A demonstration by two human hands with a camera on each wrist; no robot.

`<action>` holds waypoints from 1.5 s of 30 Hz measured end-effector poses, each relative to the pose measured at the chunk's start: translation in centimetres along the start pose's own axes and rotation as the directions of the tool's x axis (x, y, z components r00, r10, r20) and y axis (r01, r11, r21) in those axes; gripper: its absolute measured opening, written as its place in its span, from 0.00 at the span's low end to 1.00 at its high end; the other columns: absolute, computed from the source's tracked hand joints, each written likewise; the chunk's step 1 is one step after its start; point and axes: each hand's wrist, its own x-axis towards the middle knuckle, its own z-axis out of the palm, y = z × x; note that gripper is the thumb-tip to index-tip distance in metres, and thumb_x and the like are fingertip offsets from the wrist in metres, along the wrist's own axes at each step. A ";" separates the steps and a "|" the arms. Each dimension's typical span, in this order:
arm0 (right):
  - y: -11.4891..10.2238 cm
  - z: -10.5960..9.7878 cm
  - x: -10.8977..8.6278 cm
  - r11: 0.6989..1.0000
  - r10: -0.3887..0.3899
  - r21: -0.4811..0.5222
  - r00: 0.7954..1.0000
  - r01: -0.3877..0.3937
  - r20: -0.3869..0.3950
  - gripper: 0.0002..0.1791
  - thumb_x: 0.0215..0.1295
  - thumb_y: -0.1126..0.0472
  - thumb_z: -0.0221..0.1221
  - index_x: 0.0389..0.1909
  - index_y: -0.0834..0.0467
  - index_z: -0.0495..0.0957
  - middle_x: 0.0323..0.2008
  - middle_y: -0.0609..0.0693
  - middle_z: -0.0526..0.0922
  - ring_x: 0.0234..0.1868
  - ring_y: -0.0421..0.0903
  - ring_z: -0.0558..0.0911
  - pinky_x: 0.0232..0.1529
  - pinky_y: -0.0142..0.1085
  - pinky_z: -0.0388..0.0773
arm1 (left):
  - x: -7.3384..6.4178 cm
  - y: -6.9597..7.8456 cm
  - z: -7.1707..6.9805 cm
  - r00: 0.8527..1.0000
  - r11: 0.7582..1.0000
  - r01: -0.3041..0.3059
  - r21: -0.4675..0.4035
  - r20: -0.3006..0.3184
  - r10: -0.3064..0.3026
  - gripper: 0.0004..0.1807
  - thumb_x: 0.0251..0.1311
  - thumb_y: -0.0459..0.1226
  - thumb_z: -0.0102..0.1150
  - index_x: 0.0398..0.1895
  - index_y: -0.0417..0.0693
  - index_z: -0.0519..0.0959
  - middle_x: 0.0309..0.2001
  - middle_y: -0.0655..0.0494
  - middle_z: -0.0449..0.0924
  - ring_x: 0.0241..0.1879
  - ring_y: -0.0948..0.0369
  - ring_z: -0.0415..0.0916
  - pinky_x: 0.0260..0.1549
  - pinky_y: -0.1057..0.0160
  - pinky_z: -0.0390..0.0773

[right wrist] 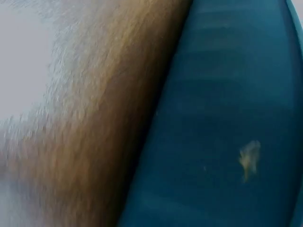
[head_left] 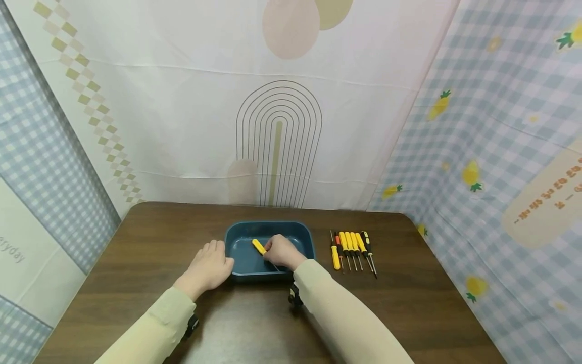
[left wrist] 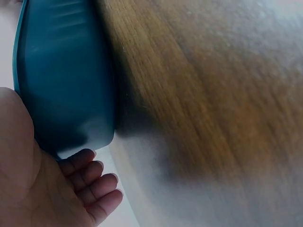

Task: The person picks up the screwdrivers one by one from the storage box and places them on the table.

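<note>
A dark teal plastic bin (head_left: 245, 259) stands on the table. My right hand (head_left: 283, 252) reaches over its front wall and pinches a screwdriver (head_left: 258, 246) with a yellow handle. The handle points to the back left, and the thin shaft slants toward the bin's front wall. At the bin's left side, my left hand (head_left: 210, 266) rests with its thumb by the rim. Its fingers (left wrist: 102, 194) extend loosely past the bin's corner in the left wrist view. The right wrist view shows only the bin's outer wall (right wrist: 213, 113) and the tabletop; that hand is hidden there.
To the right of the bin, several screwdrivers (head_left: 351, 247) lie side by side, mostly yellow-handled, with one red and one black. The brown wooden table (head_left: 168, 227) ends at a patterned cloth backdrop (head_left: 191, 136) behind, with checked cloth on both sides.
</note>
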 end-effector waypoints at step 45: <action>17.0 -16.3 -6.5 0.896 0.151 0.441 0.969 -0.052 -0.193 0.27 0.69 0.56 0.56 0.63 0.67 0.67 0.56 0.64 0.74 0.53 0.56 0.78 0.53 0.50 0.73 | 0.1 -0.3 0.2 1.000 1.000 0.004 -0.028 0.009 -0.004 0.18 0.62 0.42 0.44 0.45 0.34 0.68 0.38 0.47 0.65 0.40 0.49 0.64 0.43 0.48 0.66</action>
